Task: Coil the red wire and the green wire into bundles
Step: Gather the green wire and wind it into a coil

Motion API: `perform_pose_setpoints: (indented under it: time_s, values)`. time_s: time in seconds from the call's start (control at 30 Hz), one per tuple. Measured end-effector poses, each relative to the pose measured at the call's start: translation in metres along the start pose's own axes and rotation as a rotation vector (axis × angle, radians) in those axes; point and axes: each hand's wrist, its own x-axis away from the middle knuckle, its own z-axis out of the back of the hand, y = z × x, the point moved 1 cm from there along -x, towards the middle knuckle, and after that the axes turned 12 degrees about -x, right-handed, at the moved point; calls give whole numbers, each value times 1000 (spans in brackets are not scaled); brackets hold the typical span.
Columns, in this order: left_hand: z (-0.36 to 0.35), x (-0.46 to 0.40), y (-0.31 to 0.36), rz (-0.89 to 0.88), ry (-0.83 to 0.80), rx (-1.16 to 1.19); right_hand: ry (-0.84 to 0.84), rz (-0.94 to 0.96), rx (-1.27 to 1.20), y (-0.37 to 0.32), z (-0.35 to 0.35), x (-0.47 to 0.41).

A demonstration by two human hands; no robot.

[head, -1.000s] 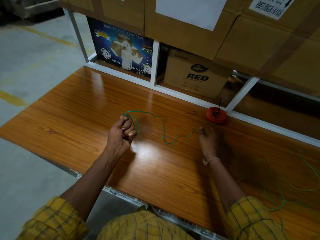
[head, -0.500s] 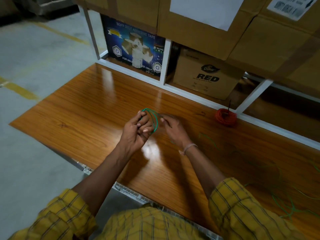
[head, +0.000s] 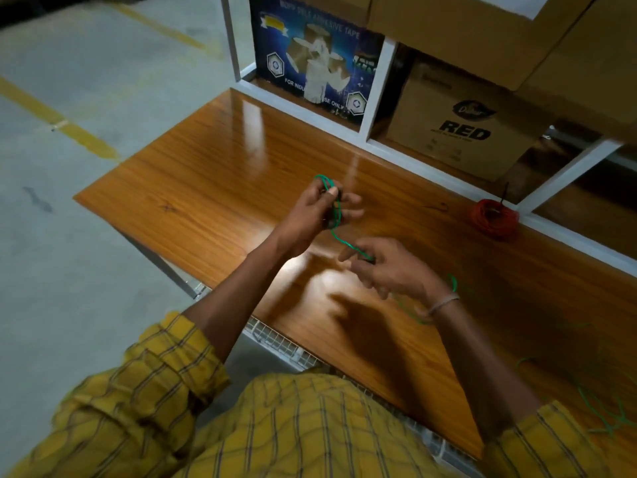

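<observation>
My left hand is raised above the wooden table and grips a few small loops of the green wire. A short stretch of that wire runs down and right to my right hand, which pinches it between the fingertips. Past my right wrist the green wire trails off loosely across the table toward the lower right. The red wire lies as a finished coil at the back of the table, against the white shelf frame.
Behind the table stands a white shelf frame holding a blue tape box and a brown carton marked RED. Bigger cartons sit above. A grey floor with yellow lines lies to the left.
My right hand went from far right near the red coil to the loops, then drew back down and right with the wire. The camera view shifted left.
</observation>
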Motion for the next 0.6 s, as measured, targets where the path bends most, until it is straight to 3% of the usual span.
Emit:
perform_pose_setpoints:
  time_s: [0.13, 0.27, 0.43, 0.6]
  values:
    - [-5, 14, -4, -13, -130, -356, -65, -10, 74, -22, 31, 17]
    - [-14, 26, -6, -9, -236, -487, -38, 45, 107, -45, 64, 23]
    - [-24, 44, -15, 20, -359, -284, 300, 383, 229, -38, 84, 14]
    - [-32, 58, -5, 2, -460, 29, 490, 367, -64, 7, 71, -13]
